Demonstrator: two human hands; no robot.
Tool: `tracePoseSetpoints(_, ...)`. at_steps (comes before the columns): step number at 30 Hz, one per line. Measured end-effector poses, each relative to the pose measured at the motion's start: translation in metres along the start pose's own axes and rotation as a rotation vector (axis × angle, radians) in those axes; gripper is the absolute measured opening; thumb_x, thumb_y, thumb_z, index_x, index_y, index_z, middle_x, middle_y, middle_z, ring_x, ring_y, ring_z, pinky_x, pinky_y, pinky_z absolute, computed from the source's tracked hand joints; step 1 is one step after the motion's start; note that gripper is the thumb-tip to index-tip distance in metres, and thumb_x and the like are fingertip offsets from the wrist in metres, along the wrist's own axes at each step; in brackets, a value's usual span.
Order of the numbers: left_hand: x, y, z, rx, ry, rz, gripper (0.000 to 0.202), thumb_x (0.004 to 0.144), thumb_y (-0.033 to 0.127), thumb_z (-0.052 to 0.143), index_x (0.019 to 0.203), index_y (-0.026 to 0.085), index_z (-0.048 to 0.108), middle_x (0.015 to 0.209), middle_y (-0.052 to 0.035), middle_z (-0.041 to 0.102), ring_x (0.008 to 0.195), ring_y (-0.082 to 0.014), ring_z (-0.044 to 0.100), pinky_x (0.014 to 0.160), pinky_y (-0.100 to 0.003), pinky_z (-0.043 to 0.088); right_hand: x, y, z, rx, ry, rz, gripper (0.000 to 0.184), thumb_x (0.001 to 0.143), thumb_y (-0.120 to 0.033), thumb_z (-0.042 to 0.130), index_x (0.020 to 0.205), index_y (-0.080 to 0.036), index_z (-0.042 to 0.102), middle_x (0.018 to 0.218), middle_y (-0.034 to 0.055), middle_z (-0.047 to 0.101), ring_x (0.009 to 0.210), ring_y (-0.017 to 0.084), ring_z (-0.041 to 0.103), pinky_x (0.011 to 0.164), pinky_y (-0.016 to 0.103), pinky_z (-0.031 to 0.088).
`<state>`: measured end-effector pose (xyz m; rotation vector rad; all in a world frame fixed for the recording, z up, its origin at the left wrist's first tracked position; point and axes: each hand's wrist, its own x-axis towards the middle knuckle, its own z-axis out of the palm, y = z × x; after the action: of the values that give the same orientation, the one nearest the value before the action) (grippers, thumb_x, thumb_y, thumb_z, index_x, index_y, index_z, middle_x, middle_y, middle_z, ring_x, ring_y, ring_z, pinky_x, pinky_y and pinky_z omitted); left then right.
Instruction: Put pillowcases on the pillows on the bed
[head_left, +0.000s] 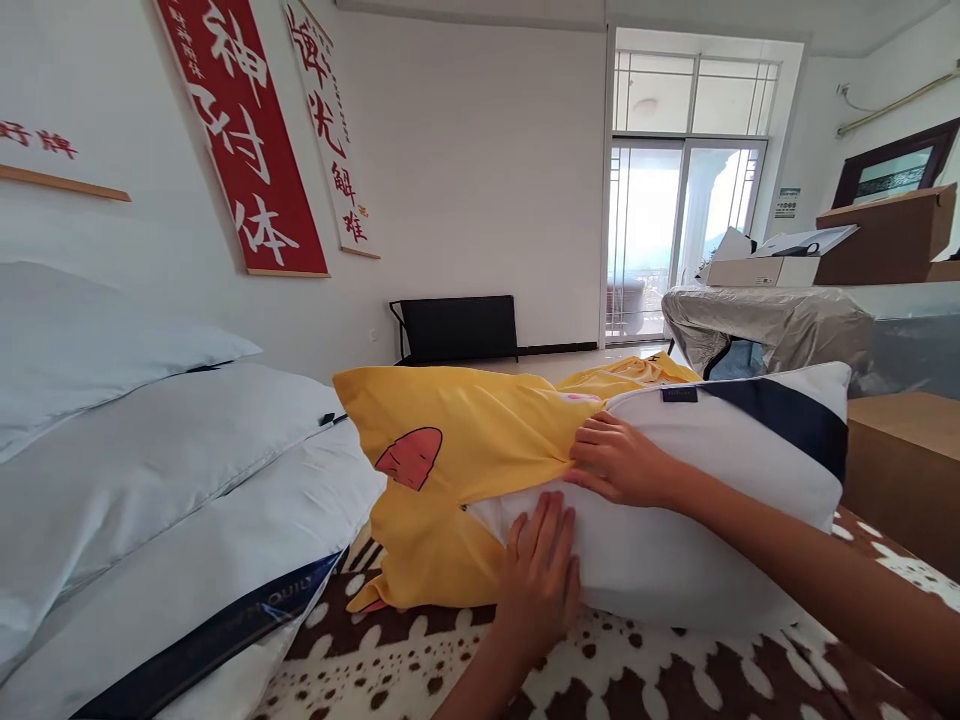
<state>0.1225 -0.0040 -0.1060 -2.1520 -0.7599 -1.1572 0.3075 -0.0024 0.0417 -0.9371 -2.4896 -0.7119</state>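
- Wall [480, 160]: white, fills the back of my feed.
- Pile [187, 440]: white pillows, stacked at left, on the blanket.
- Blanket [352, 670]: brown and cream pattern, under everything close.
- Pillow [720, 440]: white, navy stripe, centre-right on the blanket, right in front of me. Partly in the case; right end sticks out.
- Case [480, 430]: yellow, over the pillow's left part. Slit gapes toward me, white showing through.
- Door [645, 240]: glass, back right.
- Table [772, 315]: plastic-covered, right, boxes on top.
- Red scroll [244, 150]: hung upper left.
- Panel [459, 328]: black, against the wall.
- Right hand [622, 460]: fingers curled, closed on the case's slit edge; creases run to the fingertips.
- Left hand [541, 560]: fingers extended, flat on the pillow at the slit. I see nothing gripped.
- Patch [412, 458]: pink, on the case's left.
- Label [679, 394]: dark, pillow's top edge.
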Motion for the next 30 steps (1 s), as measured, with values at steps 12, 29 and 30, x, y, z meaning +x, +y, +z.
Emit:
tracePoseSetpoints(12, -0.060, -0.025, 0.007, 0.152, -0.288, 0.150, 0.035, 0.084, 0.025, 0.046, 0.115, 0.017, 0.057, 0.119, -0.0112, 0.060, 0.114, -0.0262, 0.049, 0.098, -0.043, 0.032, 0.056, 0.049, 0.010, 0.025, -0.557, 0.639, 0.076, 0.061, -0.048, 0.074, 0.125, -0.016, 0.046, 0.112, 0.0151, 0.061, 0.100, 0.031, 0.059, 0.077, 0.035, 0.045)
tracePoseSetpoints(29, 0.058, -0.043, 0.023, -0.672, -0.077, -0.565, 0.017, 0.081, 0.011, 0.048, 0.085, 0.021, 0.061, 0.109, -0.0101, 0.061, 0.122, -0.0261, 0.044, 0.108, -0.050, 0.012, 0.095, 0.004, -0.054, -0.583, -0.073, 0.719, 0.033, 0.089, -0.006, 0.028, 0.116, -0.008, 0.047, 0.089, 0.0174, 0.066, 0.089, 0.025, 0.063, 0.075, 0.033, 0.041)
tracePoseSetpoints(30, 0.065, -0.044, 0.031, -0.696, -0.040, -0.645, 0.018, 0.082, 0.014, 0.047, 0.092, 0.021, 0.061, 0.121, -0.0119, 0.056, 0.129, -0.0277, 0.037, 0.109, -0.052, 0.009, 0.105, 0.001, -0.058, -0.590, -0.040, 0.752, 0.033, 0.090, -0.007, 0.028, 0.119, -0.007, 0.046, 0.091, 0.0184, 0.066, 0.091, 0.025, 0.063, 0.077, 0.033, 0.041)
